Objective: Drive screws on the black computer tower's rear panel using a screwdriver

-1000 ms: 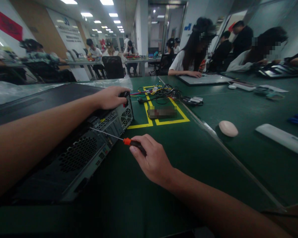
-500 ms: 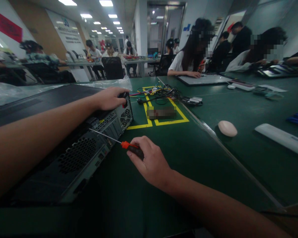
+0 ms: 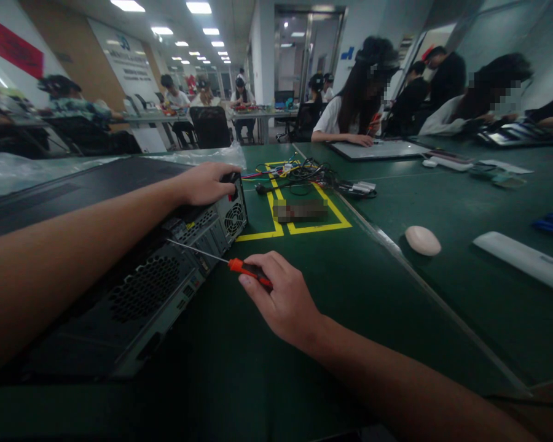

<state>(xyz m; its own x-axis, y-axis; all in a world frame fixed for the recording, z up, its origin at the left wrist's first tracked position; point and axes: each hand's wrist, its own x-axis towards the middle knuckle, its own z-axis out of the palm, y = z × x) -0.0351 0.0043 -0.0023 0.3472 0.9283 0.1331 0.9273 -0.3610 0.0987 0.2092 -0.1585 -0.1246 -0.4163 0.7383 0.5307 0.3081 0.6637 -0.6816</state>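
Observation:
A black desktop computer case point(image 3: 133, 288) lies on its side on the green mat, its vented rear panel facing me. My left hand point(image 3: 207, 182) rests on the case's far top corner, fingers curled over the edge. My right hand point(image 3: 281, 304) grips a screwdriver point(image 3: 233, 264) with an orange-and-black handle. Its thin shaft points left and its tip meets the rear panel near the upper edge.
A tangle of cables point(image 3: 304, 172) lies in a yellow-taped square beyond the case. A white mouse point(image 3: 423, 240) and a white bar-shaped object point(image 3: 520, 261) sit to the right. Plastic wrap point(image 3: 203, 153) lies behind the case. Other people sit at the tables farther back.
My right hand has shifted slightly on the screwdriver handle, as if turning it. The tip stays at the same spot on the rear panel. My left hand has not moved.

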